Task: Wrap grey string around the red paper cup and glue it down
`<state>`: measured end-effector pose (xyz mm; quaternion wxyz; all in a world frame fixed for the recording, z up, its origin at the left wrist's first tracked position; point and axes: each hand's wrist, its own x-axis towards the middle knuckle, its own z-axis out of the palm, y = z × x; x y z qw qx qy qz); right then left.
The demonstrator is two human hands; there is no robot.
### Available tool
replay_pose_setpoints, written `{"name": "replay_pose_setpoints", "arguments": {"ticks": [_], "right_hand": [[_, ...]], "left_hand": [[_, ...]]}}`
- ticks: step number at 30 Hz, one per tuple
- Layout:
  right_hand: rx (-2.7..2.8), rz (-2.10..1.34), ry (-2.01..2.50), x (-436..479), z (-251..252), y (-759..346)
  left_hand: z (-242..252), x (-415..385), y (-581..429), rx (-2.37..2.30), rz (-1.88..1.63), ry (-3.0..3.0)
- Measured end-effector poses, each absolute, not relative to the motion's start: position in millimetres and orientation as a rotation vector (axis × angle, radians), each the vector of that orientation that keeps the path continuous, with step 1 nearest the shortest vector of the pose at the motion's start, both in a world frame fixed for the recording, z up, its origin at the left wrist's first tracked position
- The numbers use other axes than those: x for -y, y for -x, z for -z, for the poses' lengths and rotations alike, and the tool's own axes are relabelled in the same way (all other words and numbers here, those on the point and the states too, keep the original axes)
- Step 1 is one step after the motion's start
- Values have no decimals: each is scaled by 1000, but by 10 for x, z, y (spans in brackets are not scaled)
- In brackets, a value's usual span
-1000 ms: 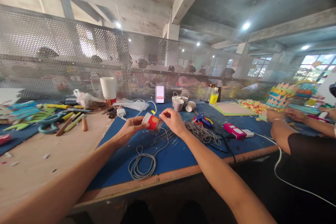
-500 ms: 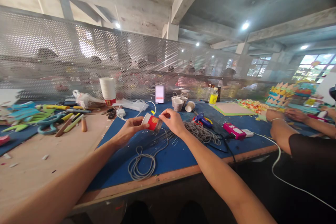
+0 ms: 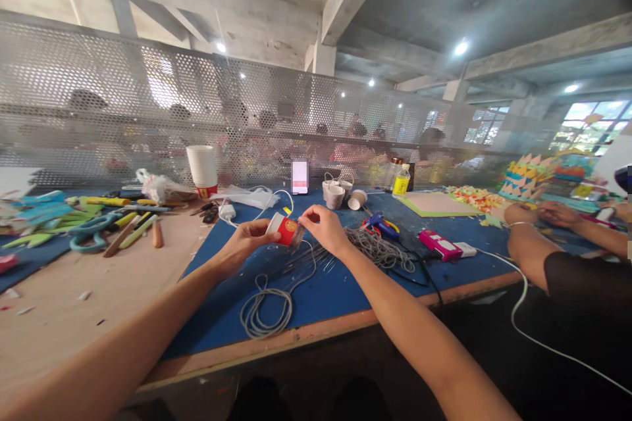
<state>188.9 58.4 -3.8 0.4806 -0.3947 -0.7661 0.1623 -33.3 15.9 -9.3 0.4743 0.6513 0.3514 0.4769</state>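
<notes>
My left hand (image 3: 251, 237) is closed around a red and white paper cup (image 3: 285, 230), which is tilted on its side above the blue mat. At the cup's right end, which looks greyish, the fingertips of my right hand (image 3: 320, 225) are pinched together on a thin grey cord; the pinch itself is partly hidden. From the cup, the grey cord (image 3: 269, 312) runs down to a loose coil on the mat. A tangled heap of grey cord (image 3: 382, 250) lies just right of my right wrist, beside a blue glue gun (image 3: 385, 225).
Behind stand a phone (image 3: 299, 176), several small cord-covered cups (image 3: 334, 195), a stack of paper cups (image 3: 201, 168) and a yellow-labelled bottle (image 3: 401, 181). Scissors (image 3: 93, 231) and tools lie left. A magenta device (image 3: 440, 245) is at right, near another person's arms (image 3: 528, 250).
Both my hands and the cup stay almost in place. The other person's hands at the right have shifted slightly.
</notes>
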Motion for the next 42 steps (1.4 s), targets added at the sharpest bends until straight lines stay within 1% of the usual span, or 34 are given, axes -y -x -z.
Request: {"name": "replay_pose_setpoints", "arguments": {"ticks": [26,42], "right_hand": [[1891,-429,993,-572,42,-1895],[1888,-444,995,-590,59,-1892]], "left_hand": [[-12,-57,280,-906,-1123,-1568],[17,-78,293,-890,-1119,-1573]]}}
